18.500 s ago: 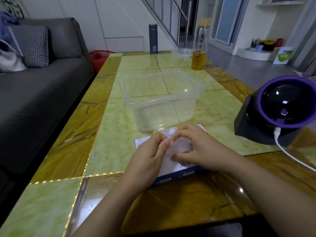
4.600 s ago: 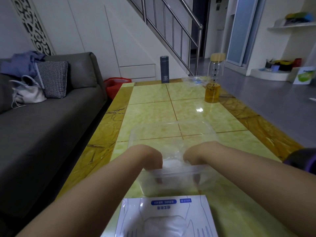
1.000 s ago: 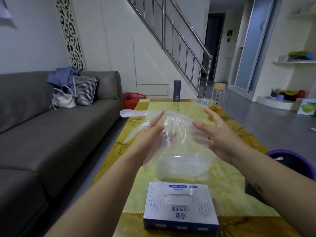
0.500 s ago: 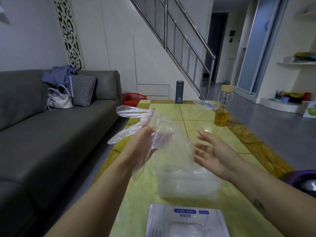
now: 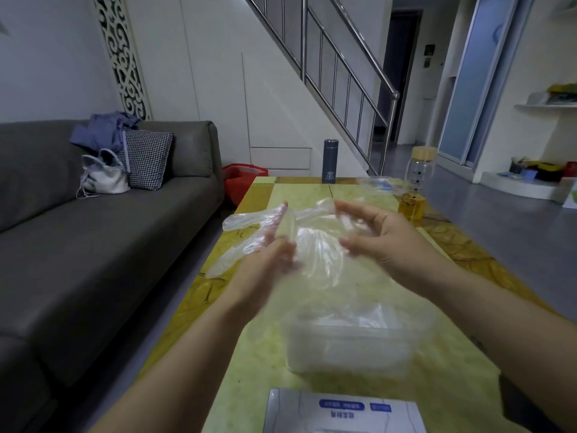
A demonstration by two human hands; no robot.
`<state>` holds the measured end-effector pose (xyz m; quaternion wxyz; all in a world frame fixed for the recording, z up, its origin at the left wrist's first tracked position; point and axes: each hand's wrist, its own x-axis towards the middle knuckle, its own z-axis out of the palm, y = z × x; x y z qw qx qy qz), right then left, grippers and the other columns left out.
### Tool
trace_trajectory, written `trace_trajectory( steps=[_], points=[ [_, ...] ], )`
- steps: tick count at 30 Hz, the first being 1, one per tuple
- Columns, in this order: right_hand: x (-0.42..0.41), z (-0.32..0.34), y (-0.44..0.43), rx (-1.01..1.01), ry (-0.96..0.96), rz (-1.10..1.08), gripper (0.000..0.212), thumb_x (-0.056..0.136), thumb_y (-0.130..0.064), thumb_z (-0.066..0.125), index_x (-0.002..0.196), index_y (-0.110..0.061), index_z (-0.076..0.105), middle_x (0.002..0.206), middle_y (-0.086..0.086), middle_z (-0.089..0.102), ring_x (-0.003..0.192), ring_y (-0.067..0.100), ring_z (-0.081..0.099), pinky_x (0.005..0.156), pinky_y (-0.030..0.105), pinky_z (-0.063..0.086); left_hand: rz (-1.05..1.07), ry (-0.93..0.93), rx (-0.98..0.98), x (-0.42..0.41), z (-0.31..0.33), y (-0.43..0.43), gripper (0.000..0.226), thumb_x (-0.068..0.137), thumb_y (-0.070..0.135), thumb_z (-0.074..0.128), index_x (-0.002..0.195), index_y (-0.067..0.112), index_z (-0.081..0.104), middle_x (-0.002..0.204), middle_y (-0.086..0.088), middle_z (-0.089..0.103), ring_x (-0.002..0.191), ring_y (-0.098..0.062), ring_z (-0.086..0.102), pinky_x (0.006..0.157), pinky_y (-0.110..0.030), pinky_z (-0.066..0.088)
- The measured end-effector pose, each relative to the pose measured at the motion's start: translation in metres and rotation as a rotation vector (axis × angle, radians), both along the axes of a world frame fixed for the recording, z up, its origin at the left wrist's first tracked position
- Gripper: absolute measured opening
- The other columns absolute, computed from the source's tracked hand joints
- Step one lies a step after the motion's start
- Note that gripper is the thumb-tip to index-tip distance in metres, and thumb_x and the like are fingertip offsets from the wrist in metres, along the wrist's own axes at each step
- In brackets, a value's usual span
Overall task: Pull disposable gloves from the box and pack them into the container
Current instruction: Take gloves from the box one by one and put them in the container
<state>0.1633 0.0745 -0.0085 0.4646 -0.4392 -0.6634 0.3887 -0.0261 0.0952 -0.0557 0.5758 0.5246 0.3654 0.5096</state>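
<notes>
Above container (image 5: 349, 348), clear glove (image 5: 315, 248) hangs spread btwn both hands: L hand (image 5: 265, 270), blurred, grips its left part; R hand (image 5: 385, 242) pinches right part w/ thumb & fingers. Box (image 5: 343, 412) on table (image 5: 259, 364), nearest.

The table (image 5: 259, 354) fills the middle and lower right of the frame. The glove box (image 5: 343, 414) sits on it at the bottom edge. The container (image 5: 349, 354) stands on the table just behind the box. Above and behind the container, in the middle of the frame, a glove (image 5: 315, 245) hangs between the left hand (image 5: 265, 270) and the right hand (image 5: 384, 242). At the far end of the table stand a flask (image 5: 330, 160) and, to its right, a jar (image 5: 416, 185). The sofa (image 5: 93, 245) runs along the left. A handbag (image 5: 104, 178) and a cushion (image 5: 146, 157) lie on it.
</notes>
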Motion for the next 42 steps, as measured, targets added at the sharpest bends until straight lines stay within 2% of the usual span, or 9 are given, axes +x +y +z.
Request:
trace_trajectory(
  steps=[2, 6, 11, 15, 20, 26, 29, 35, 42],
  points=[
    [0.011, 0.004, 0.005, 0.017, -0.029, 0.028, 0.065, 0.083, 0.003, 0.063, 0.137, -0.029, 0.047, 0.123, -0.028, 0.047, 0.114, -0.006, 0.049, 0.072, 0.012, 0.051, 0.034, 0.040, 0.000, -0.011, -0.006, 0.002, 0.028, 0.068, 0.030, 0.066, 0.094, 0.018, 0.065, 0.079, 0.001, 0.052, 0.072, -0.010, 0.051, 0.070, -0.022, 0.045],
    [0.035, -0.012, 0.016, -0.055, -0.229, 0.003, 0.074, 0.084, 0.002, 0.063, 0.144, -0.033, 0.035, 0.151, -0.017, 0.030, 0.134, 0.006, 0.034, 0.071, 0.011, 0.046, 0.244, 0.200, -0.053, -0.041, -0.018, 0.011, 0.042, 0.085, 0.022, 0.066, 0.124, 0.016, 0.053, 0.085, 0.000, 0.056, 0.071, -0.011, 0.055, 0.065, -0.020, 0.047],
    [0.050, -0.052, 0.025, -0.220, -0.512, -0.089, 0.082, 0.085, -0.007, 0.067, 0.151, -0.029, 0.023, 0.158, -0.001, 0.018, 0.086, 0.011, 0.063, 0.073, 0.019, 0.051, 0.738, 0.500, 0.147, -0.045, -0.012, 0.011, 0.057, 0.091, 0.015, 0.056, 0.143, 0.026, 0.036, 0.114, 0.000, 0.053, 0.082, -0.013, 0.054, 0.078, -0.034, 0.047],
    [0.048, -0.058, 0.029, -0.295, -0.720, -0.135, 0.086, 0.084, -0.010, 0.068, 0.152, -0.024, 0.018, 0.155, 0.005, 0.027, 0.075, 0.008, 0.066, 0.066, 0.020, 0.052, 0.193, 1.026, 0.674, 0.002, 0.003, 0.003, 0.037, 0.093, 0.019, 0.056, 0.128, 0.032, 0.055, 0.119, 0.010, 0.052, 0.090, -0.002, 0.055, 0.089, -0.027, 0.048],
    [0.036, -0.056, 0.028, -0.335, -1.033, -0.133, 0.085, 0.085, -0.009, 0.067, 0.152, -0.014, 0.015, 0.145, 0.010, 0.041, 0.083, 0.012, 0.064, 0.073, 0.026, 0.055, -0.387, 1.604, 0.374, 0.048, -0.014, 0.023, 0.045, 0.093, 0.029, 0.058, 0.138, 0.027, 0.049, 0.143, -0.001, 0.044, 0.123, -0.022, 0.049, 0.098, -0.031, 0.040],
    [0.027, -0.049, 0.027, -0.089, -1.579, -0.230, 0.062, 0.085, -0.019, 0.069, 0.140, -0.021, 0.039, 0.146, 0.016, 0.028, 0.120, 0.029, 0.046, 0.090, 0.035, 0.046, -0.567, 1.749, 0.233, 0.063, -0.035, 0.045, 0.046, 0.092, 0.026, 0.061, 0.137, 0.026, 0.051, 0.143, -0.002, 0.046, 0.124, -0.023, 0.048, 0.099, -0.029, 0.037],
    [0.018, -0.056, 0.034, 0.134, -1.543, -0.172, 0.045, 0.085, -0.023, 0.068, 0.128, -0.023, 0.055, 0.133, 0.005, 0.046, 0.116, 0.025, 0.047, 0.091, 0.034, 0.046, -0.566, 1.762, 0.213, 0.064, -0.041, 0.051, 0.049, 0.091, 0.027, 0.061, 0.139, 0.027, 0.048, 0.140, -0.003, 0.048, 0.121, -0.023, 0.050, 0.095, -0.028, 0.039],
    [0.016, -0.099, 0.055, -0.437, -1.460, 0.247, 0.091, 0.071, -0.040, 0.080, 0.147, -0.023, 0.033, 0.149, 0.000, 0.037, 0.131, 0.024, 0.040, 0.103, 0.041, 0.041, -0.593, 1.795, 0.245, 0.070, -0.056, 0.057, 0.054, 0.093, 0.026, 0.058, 0.144, 0.028, 0.040, 0.148, -0.002, 0.040, 0.131, -0.023, 0.042, 0.102, -0.031, 0.036],
    [0.021, -0.106, 0.064, -0.583, -1.605, 0.349, 0.079, 0.076, -0.036, 0.078, 0.144, -0.023, 0.040, 0.150, 0.003, 0.035, 0.133, 0.028, 0.037, 0.100, 0.040, 0.037, -0.758, 1.934, 0.094, 0.072, -0.069, 0.067, 0.052, 0.098, 0.024, 0.049, 0.147, 0.031, 0.033, 0.153, -0.002, 0.031, 0.133, -0.026, 0.038, 0.104, -0.034, 0.033]
  ],
)
